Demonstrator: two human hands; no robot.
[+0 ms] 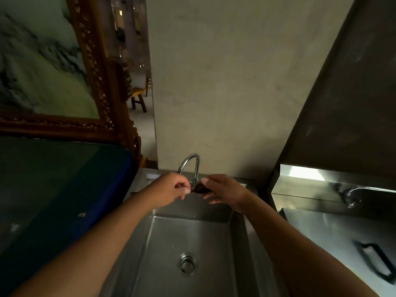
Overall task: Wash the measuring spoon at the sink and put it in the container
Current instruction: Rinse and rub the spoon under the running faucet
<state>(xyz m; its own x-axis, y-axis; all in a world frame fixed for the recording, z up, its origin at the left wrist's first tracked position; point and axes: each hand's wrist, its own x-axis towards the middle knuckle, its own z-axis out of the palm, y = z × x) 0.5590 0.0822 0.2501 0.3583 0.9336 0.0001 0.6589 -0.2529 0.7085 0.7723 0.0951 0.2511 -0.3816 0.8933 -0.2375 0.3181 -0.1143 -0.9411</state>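
Centrally, both hands meet under the tap [191,166] at the back of the steel sink [188,236]. The right hand [225,192] pinches the dark spoon [200,189]; the left hand [171,188] has its fingertips curled at the spoon's end, grasp unclear. At upper left hangs a gilt-framed painting [38,67], a blue-edged top [64,189] below it. A second steel sink [342,221] sits right.

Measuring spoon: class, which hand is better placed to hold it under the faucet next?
Right. The right hand already grips the dark measuring spoon below the faucet; the left hand only touches its end.
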